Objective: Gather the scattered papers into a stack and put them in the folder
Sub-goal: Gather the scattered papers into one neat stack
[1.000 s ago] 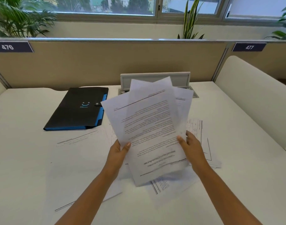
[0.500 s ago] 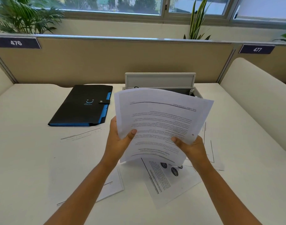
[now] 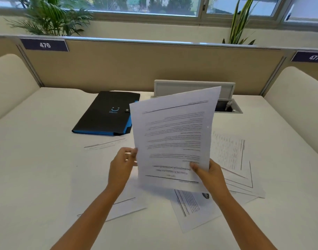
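A bundle of printed white papers [image 3: 174, 138] is held upright above the desk. My right hand [image 3: 208, 175] pinches its lower right corner, thumb on the front. My left hand [image 3: 123, 164] is at the bundle's left edge with fingers curled; the blur hides whether it grips the sheets. A black folder with blue edges [image 3: 107, 114] lies shut at the back left. Loose sheets stay on the desk: several at the right [image 3: 232, 159], one below the bundle [image 3: 192, 208], one at the lower left [image 3: 118, 204], one near the folder [image 3: 104, 145].
The white desk [image 3: 37, 168] is walled by a beige partition [image 3: 136, 69] at the back and padded side panels. An open cable box with a raised lid [image 3: 226, 105] sits behind the held papers. Plants stand beyond the partition.
The fanned sheets have been squared into one upright bundle. My left hand slid from gripping the lower left corner to the left edge. The view has shifted right.
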Demonstrator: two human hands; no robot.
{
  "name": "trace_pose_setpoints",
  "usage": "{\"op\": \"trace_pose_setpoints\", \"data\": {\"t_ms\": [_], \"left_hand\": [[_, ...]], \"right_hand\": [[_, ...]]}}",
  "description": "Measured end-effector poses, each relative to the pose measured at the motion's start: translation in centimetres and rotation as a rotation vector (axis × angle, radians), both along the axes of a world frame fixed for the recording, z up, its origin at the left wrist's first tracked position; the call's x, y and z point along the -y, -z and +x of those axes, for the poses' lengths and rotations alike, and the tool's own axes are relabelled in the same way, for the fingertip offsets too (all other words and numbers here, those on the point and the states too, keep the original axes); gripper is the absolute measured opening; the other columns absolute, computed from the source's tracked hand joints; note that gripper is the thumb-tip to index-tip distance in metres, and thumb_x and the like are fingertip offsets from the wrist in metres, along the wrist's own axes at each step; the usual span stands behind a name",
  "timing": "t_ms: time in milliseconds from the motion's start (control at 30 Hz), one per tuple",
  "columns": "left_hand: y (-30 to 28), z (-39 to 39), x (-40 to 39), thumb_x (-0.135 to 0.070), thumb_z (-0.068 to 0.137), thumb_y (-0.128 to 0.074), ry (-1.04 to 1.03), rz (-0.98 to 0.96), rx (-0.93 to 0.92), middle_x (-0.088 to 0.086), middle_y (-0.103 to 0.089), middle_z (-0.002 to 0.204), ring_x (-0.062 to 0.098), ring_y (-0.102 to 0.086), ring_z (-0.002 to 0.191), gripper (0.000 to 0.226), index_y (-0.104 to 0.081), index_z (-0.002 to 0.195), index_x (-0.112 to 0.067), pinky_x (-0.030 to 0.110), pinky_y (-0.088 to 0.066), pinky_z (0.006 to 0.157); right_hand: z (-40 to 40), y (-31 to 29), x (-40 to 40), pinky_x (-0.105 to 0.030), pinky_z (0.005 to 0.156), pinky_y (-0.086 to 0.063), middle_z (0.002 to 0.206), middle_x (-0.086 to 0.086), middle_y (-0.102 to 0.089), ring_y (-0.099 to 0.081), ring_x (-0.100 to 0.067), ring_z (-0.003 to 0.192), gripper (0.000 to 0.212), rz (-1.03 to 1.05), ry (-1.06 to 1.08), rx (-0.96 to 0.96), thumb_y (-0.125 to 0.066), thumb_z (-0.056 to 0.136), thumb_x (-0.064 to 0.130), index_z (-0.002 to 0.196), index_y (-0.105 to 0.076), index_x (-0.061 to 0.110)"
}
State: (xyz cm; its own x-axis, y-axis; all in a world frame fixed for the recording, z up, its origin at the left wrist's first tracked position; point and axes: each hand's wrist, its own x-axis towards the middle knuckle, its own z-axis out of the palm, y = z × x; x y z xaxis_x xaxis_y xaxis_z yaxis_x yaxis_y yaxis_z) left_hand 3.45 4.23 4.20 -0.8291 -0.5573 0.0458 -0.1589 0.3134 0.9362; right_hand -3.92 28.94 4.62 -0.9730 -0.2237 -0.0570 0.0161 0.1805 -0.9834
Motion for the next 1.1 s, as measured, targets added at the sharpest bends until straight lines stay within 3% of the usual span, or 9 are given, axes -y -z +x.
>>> {"op": "trace_pose_setpoints", "data": {"t_ms": [133, 233, 300, 367, 467, 633, 733, 900, 1100], "left_hand": [[2.7, 2.4, 6.2, -0.024, 0.092, -0.048, -0.462, -0.269, 0.212, 0.020, -0.061, 0.111, 0.037, -0.055, 0.103, 0.024, -0.055, 0.106, -0.005, 0.043, -0.044, 0.083], [4.8, 4.8, 9.0, -0.017, 0.088, -0.051, -0.615, -0.404, 0.518, 0.025, -0.042, 0.137, 0.043, -0.026, 0.132, 0.040, -0.046, 0.124, 0.001, 0.060, -0.019, 0.106], [5.7, 6.0, 9.3, -0.022, 0.089, -0.050, -0.587, -0.447, 0.591, 0.026, -0.033, 0.144, 0.043, -0.017, 0.137, 0.049, -0.040, 0.129, 0.005, 0.060, -0.010, 0.109], [6.4, 6.6, 8.9, -0.024, 0.090, -0.048, -0.535, -0.480, 0.601, 0.025, -0.031, 0.146, 0.041, -0.017, 0.138, 0.052, -0.037, 0.131, 0.006, 0.059, -0.009, 0.110], [6.6, 6.6, 7.7, -0.021, 0.091, -0.047, -0.516, -0.499, 0.548, 0.024, -0.034, 0.145, 0.041, -0.021, 0.137, 0.049, -0.038, 0.130, 0.007, 0.057, -0.013, 0.110], [6.1, 6.1, 6.6, -0.020, 0.091, -0.047, -0.567, -0.473, 0.473, 0.028, -0.046, 0.134, 0.044, -0.035, 0.127, 0.045, -0.042, 0.127, 0.006, 0.057, -0.026, 0.100], [5.2, 5.5, 6.7, -0.029, 0.091, -0.047, -0.587, -0.365, 0.476, 0.028, -0.047, 0.132, 0.047, -0.036, 0.122, 0.051, -0.037, 0.132, 0.001, 0.058, -0.031, 0.097], [3.7, 4.3, 8.5, -0.029, 0.088, -0.056, -0.567, 0.204, 0.315, 0.025, -0.044, 0.135, 0.039, -0.047, 0.119, 0.059, -0.031, 0.134, 0.000, 0.046, -0.039, 0.099], [3.1, 5.3, 9.7, -0.014, 0.084, -0.062, -0.285, 0.257, 0.112, 0.021, -0.064, 0.112, 0.029, -0.064, 0.086, 0.027, -0.059, 0.110, -0.007, 0.037, -0.052, 0.075]], "right_hand": [[0.2, 0.6, 1.8, -0.016, 0.067, -0.050, 0.093, 0.017, -0.065, -0.064, -0.002, 0.085, 0.027, 0.091, -0.153, 0.129, -0.071, 0.080, 0.026, 0.102, -0.057, 0.032], [0.6, 1.5, 3.0, -0.028, 0.080, -0.053, 0.105, 0.008, -0.067, -0.065, -0.010, 0.093, 0.030, 0.138, -0.257, 0.238, -0.070, 0.080, 0.026, 0.106, -0.056, 0.032], [0.7, 2.0, 3.9, -0.035, 0.087, -0.052, 0.114, 0.003, -0.066, -0.064, -0.015, 0.097, 0.035, 0.188, -0.272, 0.244, -0.069, 0.081, 0.027, 0.113, -0.055, 0.028], [0.9, 2.5, 4.8, -0.029, 0.085, -0.050, 0.120, 0.000, -0.063, -0.062, -0.016, 0.099, 0.041, 0.243, -0.276, 0.227, -0.067, 0.083, 0.027, 0.121, -0.052, 0.023], [2.1, 3.3, 6.6, -0.021, 0.085, -0.045, 0.126, -0.001, -0.059, -0.057, -0.016, 0.107, 0.045, 0.345, -0.307, 0.166, -0.064, 0.085, 0.027, 0.126, -0.048, 0.019], [4.6, 4.3, 9.4, -0.026, 0.098, -0.039, 0.135, -0.001, -0.053, -0.050, -0.018, 0.122, 0.056, 0.438, -0.381, 0.045, -0.063, 0.085, 0.027, 0.134, -0.037, 0.018], [5.4, 4.5, 10.4, -0.027, 0.096, -0.042, 0.133, -0.001, -0.053, -0.051, -0.018, 0.120, 0.059, 0.486, -0.435, 0.004, -0.065, 0.084, 0.027, 0.134, -0.035, 0.020], [5.7, 4.6, 10.7, -0.025, 0.092, -0.040, 0.131, 0.001, -0.053, -0.050, -0.018, 0.119, 0.065, 0.530, -0.474, -0.037, -0.069, 0.079, 0.033, 0.133, -0.036, 0.021], [5.1, 4.4, 9.7, -0.020, 0.086, -0.044, 0.127, 0.001, -0.056, -0.055, -0.012, 0.108, 0.056, 0.427, -0.497, 0.017, -0.068, 0.080, 0.034, 0.129, -0.043, 0.021]]}}
